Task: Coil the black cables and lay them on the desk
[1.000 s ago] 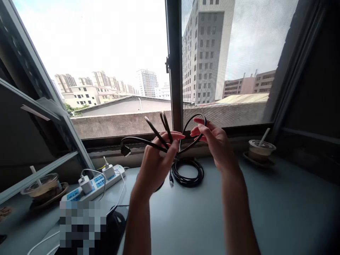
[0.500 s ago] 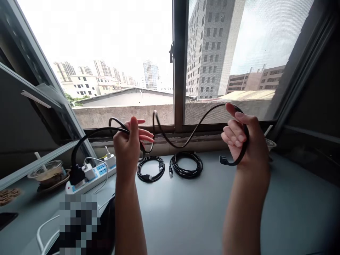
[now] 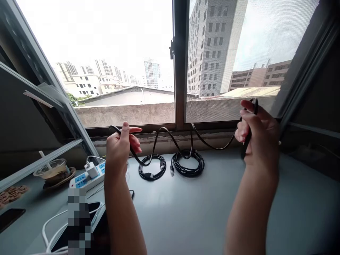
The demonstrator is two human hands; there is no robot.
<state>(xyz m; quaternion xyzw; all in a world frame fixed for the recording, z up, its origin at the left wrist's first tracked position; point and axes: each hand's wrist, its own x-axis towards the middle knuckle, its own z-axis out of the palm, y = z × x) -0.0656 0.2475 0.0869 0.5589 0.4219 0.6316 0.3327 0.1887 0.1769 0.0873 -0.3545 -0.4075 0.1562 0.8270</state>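
A long black cable (image 3: 220, 149) hangs in loose waves between my two hands, above the table and in front of the window sill. My left hand (image 3: 122, 141) is closed on one stretch of it, thumb pressed down and some fingers reaching forward. The cable's far left end is hidden by that hand and arm. My right hand (image 3: 257, 131) grips another part, which loops over the index finger and drops down beside the palm. Below lie a smaller coiled black cable (image 3: 139, 169) with its connectors showing and a thicker coiled black cable (image 3: 189, 173).
On the left stand a white power strip (image 3: 75, 184) with a white charger (image 3: 91, 170) and a lidded drink cup (image 3: 54, 168). White wires (image 3: 45, 230) and a dark phone (image 3: 12, 216) lie nearby. A window frame (image 3: 181, 71) rises behind.
My right hand has moved right and my left hand slightly left and down. The cable's thick plug has left the view near the power strip, and the waves between my hands have shifted.
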